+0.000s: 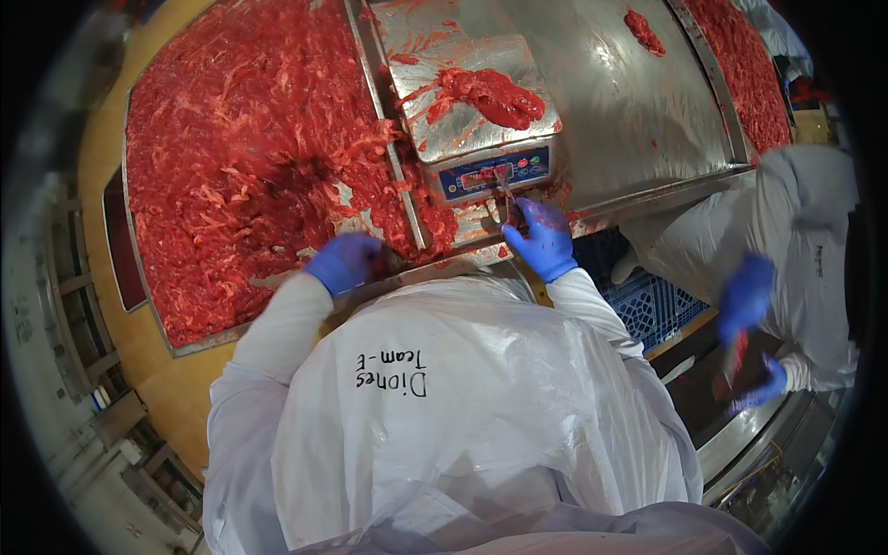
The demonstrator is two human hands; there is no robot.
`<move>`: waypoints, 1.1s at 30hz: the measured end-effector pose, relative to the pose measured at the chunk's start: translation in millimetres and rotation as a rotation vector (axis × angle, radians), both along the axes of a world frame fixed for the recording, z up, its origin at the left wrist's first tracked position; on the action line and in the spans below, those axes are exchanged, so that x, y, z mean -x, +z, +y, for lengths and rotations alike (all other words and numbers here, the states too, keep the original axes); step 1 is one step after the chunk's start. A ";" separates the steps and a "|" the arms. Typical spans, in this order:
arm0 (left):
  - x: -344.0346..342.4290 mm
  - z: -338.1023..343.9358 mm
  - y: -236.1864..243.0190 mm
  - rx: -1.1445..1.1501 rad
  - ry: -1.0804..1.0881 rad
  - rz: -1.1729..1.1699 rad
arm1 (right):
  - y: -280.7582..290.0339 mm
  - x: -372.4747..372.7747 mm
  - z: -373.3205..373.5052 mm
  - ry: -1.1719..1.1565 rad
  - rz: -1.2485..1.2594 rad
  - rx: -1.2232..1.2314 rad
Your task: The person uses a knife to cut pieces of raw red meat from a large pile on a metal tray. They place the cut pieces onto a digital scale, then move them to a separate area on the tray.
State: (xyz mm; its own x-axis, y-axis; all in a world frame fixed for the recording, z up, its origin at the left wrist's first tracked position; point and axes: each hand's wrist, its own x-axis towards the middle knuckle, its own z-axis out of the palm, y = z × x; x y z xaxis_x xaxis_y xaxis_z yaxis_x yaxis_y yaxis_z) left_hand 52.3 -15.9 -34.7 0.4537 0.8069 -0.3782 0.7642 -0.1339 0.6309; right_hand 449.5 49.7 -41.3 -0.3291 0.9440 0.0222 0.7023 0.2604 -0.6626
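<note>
My right hand [543, 242], in a blue glove, is closed on a slim metal tool [504, 196] whose tip points up over the scale's display. On the steel plate of the scale [467, 148] lies an elongated piece of red meat [495, 97]. My left hand [347, 263], also gloved in blue, is at the table's front edge beside a large heap of shredded red meat [259, 139]. Its fingers are turned away and partly hidden, so I cannot tell whether they hold anything.
A raised metal divider [393, 139] separates the heap from the scale. A small meat piece [645, 33] lies on the steel table [610, 120]. Another person [786, 250] at the right holds something red in gloved hands. Blue crates [657, 287] stand below the table.
</note>
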 end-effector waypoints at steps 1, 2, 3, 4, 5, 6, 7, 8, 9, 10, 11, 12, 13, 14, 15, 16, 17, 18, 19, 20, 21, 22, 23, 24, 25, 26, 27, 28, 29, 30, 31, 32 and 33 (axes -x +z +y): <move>4.6 16.5 9.2 -0.003 -0.008 -0.061 | -3.9 -1.3 -1.3 0.003 -0.028 -0.034; -16.2 44.8 62.1 0.469 0.299 -0.104 | -10.6 -3.8 -1.5 0.004 -0.060 -0.073; -14.4 62.9 71.2 0.407 0.193 -0.314 | -13.1 -3.6 -0.5 0.020 -0.082 -0.111; -25.6 83.1 97.7 0.590 0.272 -0.656 | -10.7 -2.4 -0.1 0.023 -0.114 -0.148; -47.0 102.4 131.3 0.469 0.296 -0.677 | -5.3 -1.4 -0.5 0.020 -0.128 -0.088; -62.9 117.3 149.6 0.344 0.321 -0.698 | 1.1 -0.7 0.1 0.019 -0.144 -0.032; -65.0 133.5 137.7 0.217 0.399 -0.656 | 4.8 -0.4 0.8 0.018 -0.156 0.026; -65.5 152.4 112.2 0.089 0.475 -0.619 | 3.9 -1.8 1.7 0.033 -0.128 0.006; -67.0 162.8 89.1 -0.034 0.548 -0.579 | 0.5 -4.7 1.6 0.043 -0.101 -0.009; -60.9 163.5 72.7 -0.125 0.543 -0.487 | -4.1 -7.8 1.1 0.052 -0.070 -0.024; -43.5 163.9 57.7 -0.221 0.533 -0.397 | -10.9 -11.1 0.4 -0.016 0.097 0.046; -24.6 163.0 47.8 -0.315 0.520 -0.301 | -18.3 -13.6 -3.0 -0.083 0.270 0.117; -8.5 156.4 40.8 -0.195 0.562 -0.263 | -22.4 -15.8 -9.6 -0.154 0.440 0.194; 8.9 146.3 37.3 -0.078 0.607 -0.217 | -12.8 -15.2 -11.3 -0.248 0.606 0.317; 20.7 139.6 33.5 0.040 0.651 -0.177 | -8.6 -19.8 -7.3 -0.346 0.683 0.299; 29.8 141.2 27.5 -0.146 0.697 -0.088 | -7.1 -27.3 1.1 -0.443 0.759 0.281; 37.7 148.2 19.5 -0.333 0.742 -0.001 | -4.1 -31.7 11.7 -0.539 0.832 0.261; 36.5 157.7 21.1 -0.520 0.780 0.088 | 4.1 -31.1 25.2 -0.551 0.796 0.155; 26.8 175.9 18.0 -0.575 0.749 -0.037 | 14.5 -31.1 40.9 -0.560 0.759 0.050; -1.4 192.8 29.0 -0.627 0.712 -0.165 | 35.3 -13.6 53.5 -0.488 0.801 -0.012; -36.4 200.8 47.4 -0.582 0.681 -0.041 | 52.3 4.2 67.9 -0.372 0.726 -0.105; -70.7 205.9 60.1 -0.542 0.652 0.089 | 61.7 22.2 82.1 -0.302 0.625 -0.152; -94.3 214.3 40.3 -0.611 0.534 0.062 | 79.3 51.8 90.3 -0.335 0.701 -0.079; -119.5 217.6 29.9 -0.747 0.373 0.145 | 84.6 69.1 105.3 -0.349 0.660 0.116; -138.7 206.7 49.6 -0.619 0.192 -0.082 | 83.3 71.3 120.1 -0.288 0.763 0.166; -139.9 204.5 70.5 -0.275 0.166 -0.288 | 81.2 73.8 132.7 -0.224 0.865 0.216; -134.2 199.1 81.7 0.071 0.158 -0.474 | 77.5 80.0 141.2 -0.140 0.974 0.281; -115.3 194.2 72.1 0.047 0.193 -0.718 | 74.4 67.0 148.2 -0.149 0.958 0.269; -92.5 175.6 79.1 -0.012 0.323 -0.821 | 97.9 62.5 138.2 -0.165 0.775 0.185; -66.0 168.3 73.7 -0.099 0.436 -0.666 | 95.7 57.0 128.3 -0.150 0.864 0.102; -37.8 162.5 62.4 -0.181 0.535 -0.509 | 92.2 50.5 118.9 -0.144 0.950 0.013; -2.0 142.5 35.1 -0.143 0.504 -0.414 | 87.0 42.3 106.7 -0.113 0.968 -0.001; 24.1 119.8 7.9 -0.105 0.480 -0.314 | 79.6 37.1 92.5 -0.075 0.992 -0.012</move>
State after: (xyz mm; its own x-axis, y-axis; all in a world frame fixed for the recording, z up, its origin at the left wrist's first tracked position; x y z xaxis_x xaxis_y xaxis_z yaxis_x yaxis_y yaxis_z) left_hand 28.3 103.9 -26.7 0.1058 0.9757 -0.1917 0.5332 0.1070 0.8392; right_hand 412.4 142.2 38.3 -0.0962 0.9596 0.2645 -0.1537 0.2482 -0.9564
